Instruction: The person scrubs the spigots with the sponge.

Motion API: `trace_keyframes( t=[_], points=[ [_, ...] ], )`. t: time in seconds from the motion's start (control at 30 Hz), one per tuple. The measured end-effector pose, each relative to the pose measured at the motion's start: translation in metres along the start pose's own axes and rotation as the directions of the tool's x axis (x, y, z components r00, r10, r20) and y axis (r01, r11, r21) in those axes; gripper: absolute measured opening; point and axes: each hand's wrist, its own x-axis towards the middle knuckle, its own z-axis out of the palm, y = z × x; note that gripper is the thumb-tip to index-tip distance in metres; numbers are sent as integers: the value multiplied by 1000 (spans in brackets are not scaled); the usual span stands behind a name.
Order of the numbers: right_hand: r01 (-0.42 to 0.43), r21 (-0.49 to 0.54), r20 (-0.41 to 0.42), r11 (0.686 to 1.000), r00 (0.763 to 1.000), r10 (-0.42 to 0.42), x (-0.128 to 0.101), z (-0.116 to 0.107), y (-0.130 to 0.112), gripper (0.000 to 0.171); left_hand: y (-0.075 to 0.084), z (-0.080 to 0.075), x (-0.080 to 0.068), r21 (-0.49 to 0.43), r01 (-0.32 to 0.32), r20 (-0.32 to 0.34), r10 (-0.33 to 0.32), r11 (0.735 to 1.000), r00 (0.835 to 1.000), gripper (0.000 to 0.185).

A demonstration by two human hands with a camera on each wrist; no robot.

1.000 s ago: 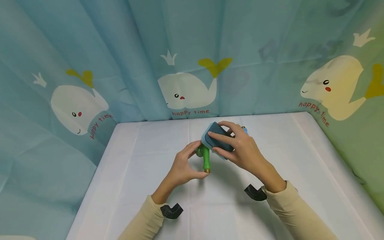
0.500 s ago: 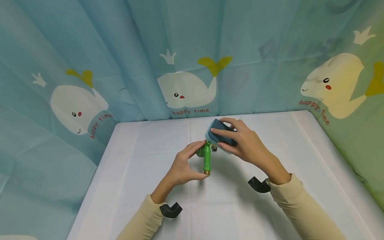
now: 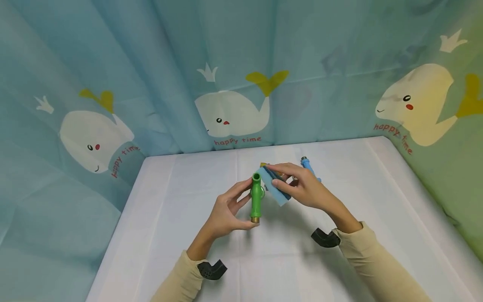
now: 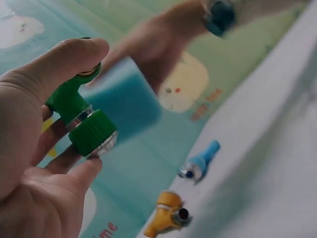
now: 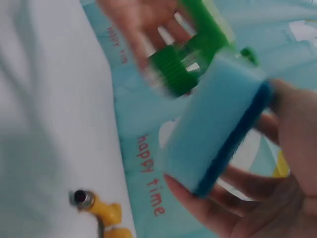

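My left hand [image 3: 226,207] holds a green pipe fitting [image 3: 256,197] with a brass threaded end, above the white table [image 3: 181,201]. Thumb and fingers pinch it along its length; the left wrist view shows the fitting [image 4: 81,121] in the same grip. My right hand [image 3: 302,188] grips a blue sponge [image 3: 274,186] with a darker blue scouring side. The sponge lies against the right side of the fitting. In the right wrist view the sponge [image 5: 218,124] sits between thumb and fingers, with the green fitting [image 5: 193,49] blurred behind it.
A blue fitting [image 3: 308,167] lies on the table behind my right hand, and a yellow fitting [image 4: 168,213] lies near it. Curtains with whale prints [image 3: 234,113] close off the table on three sides.
The left hand has lifted and turned the green fitting more upright. The right hand has shifted the sponge from the top of the fitting to its right side, uncovering the blue fitting behind.
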Motion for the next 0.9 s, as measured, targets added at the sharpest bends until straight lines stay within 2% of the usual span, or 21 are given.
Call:
trace_keyframes(
  t=[0.17,0.37,0.43,0.57,0.67,0.8,0.9],
  points=[
    [-3,-20,27,1000,1000,4,-1,8,-1,45,2,-3,2,-9,-19,-24,19,1000,1000,104],
    [8,-74,-48,997,999,-12,0,13,-5,48,1,-4,2,-11,-25,-40,24,1000,999,105],
    [10,-68,-38,998,999,-13,0,15,-5,49,2,-4,3,-19,-30,-44,29,999,999,105],
    [13,-140,-51,990,998,-20,-1,16,-2,49,4,-5,3,-47,-37,-58,34,998,998,105],
    [20,-134,-80,991,996,-31,-1,17,-3,51,3,-6,2,-58,-45,-80,41,997,996,104],
    [39,-148,-55,988,997,-47,0,22,-4,52,3,-7,3,-65,-42,-124,34,997,992,103],
    [20,-178,-101,984,994,-38,-2,24,-4,51,3,-7,3,-87,-20,-153,7,996,988,102]
  ],
)
